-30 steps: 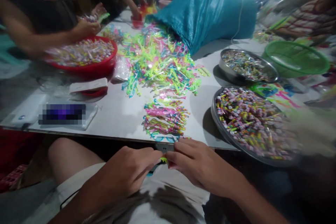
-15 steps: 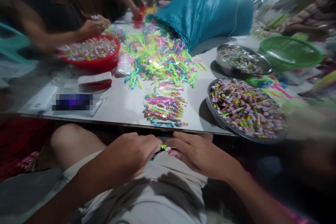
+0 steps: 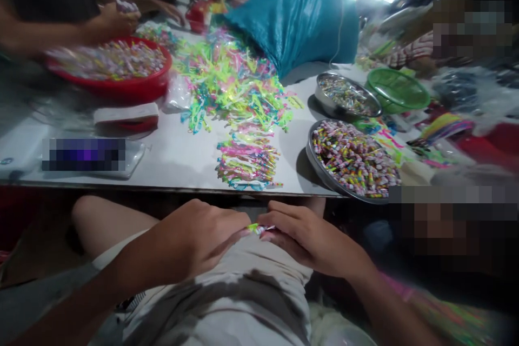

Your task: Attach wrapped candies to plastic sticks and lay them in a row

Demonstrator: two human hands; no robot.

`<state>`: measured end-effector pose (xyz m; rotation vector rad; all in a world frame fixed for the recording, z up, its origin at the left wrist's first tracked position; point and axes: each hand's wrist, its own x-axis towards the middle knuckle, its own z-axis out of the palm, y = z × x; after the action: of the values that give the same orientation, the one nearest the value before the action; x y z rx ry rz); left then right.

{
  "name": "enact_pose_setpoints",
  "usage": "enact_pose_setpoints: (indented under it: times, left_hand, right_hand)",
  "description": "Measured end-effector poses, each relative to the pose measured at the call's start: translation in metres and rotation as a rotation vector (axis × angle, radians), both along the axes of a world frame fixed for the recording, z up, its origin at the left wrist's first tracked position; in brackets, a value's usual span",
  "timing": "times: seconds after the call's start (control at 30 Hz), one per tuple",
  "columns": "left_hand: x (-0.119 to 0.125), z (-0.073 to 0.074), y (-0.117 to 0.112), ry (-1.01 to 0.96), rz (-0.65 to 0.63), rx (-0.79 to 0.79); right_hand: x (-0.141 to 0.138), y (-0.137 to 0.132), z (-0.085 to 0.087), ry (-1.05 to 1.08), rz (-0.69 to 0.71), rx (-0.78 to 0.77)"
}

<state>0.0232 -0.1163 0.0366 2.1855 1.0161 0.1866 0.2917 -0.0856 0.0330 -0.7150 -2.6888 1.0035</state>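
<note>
Above my lap, my left hand [image 3: 206, 235] and my right hand [image 3: 302, 235] are closed in pinches, close together. Between their fingertips runs a small wrapped candy stick [image 3: 256, 228], yellow-green and white, its ends hidden by the fingers. On the table just beyond lies a neat stack of plastic pieces with striped sticks [image 3: 247, 162]. Behind it spreads a loose heap of neon plastic pieces [image 3: 239, 86] in yellow, pink and blue. To the right, a steel bowl [image 3: 311, 154] is full of small striped wrapped sticks.
A smaller steel bowl [image 3: 320, 94] and a green basin [image 3: 424, 102] stand at the right. At the left are a red basin [image 3: 141, 86] of wrapped sticks, a co-worker's hand [image 3: 117, 19] above it, and a phone-like object [image 3: 135, 159]. A blue sack [image 3: 300, 21] lies behind.
The view has turned somewhat to the right, so the table things sit further left. Both hands keep their pinch on the candy stick. The co-worker's hand still holds wrapped sticks above the red basin.
</note>
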Motion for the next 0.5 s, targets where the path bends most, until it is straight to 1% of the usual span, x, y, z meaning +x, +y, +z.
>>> enact_pose_setpoints:
  times: [0.1,0.17,0.27,0.33,0.4,0.43,0.5]
  left_hand:
    - [-0.006,-0.011,-0.004,-0.052,-0.036,-0.010]
    - [-0.008,-0.020,-0.006,-0.073,-0.048,-0.005]
    - [-0.008,-0.032,-0.006,-0.054,-0.030,-0.002]
    - [-0.010,-0.038,-0.004,-0.019,-0.004,0.038]
    - [-0.016,-0.046,0.001,-0.007,0.052,0.118]
    - [-0.020,-0.053,0.003,-0.016,0.105,0.170]
    - [-0.026,-0.072,0.011,-0.084,0.280,0.300]
  right_hand:
    - [-0.005,-0.004,0.001,-0.067,0.037,0.098]
    - [-0.009,-0.008,-0.002,-0.112,0.042,0.143]
    - [-0.017,-0.013,-0.014,-0.140,-0.001,0.163]
    - [-0.021,-0.012,-0.023,-0.136,-0.058,0.155]
    - [-0.019,-0.005,-0.031,-0.112,-0.127,0.151]
    - [-0.015,0.000,-0.035,-0.098,-0.171,0.158]
    - [-0.001,0.017,-0.043,-0.066,-0.313,0.197]
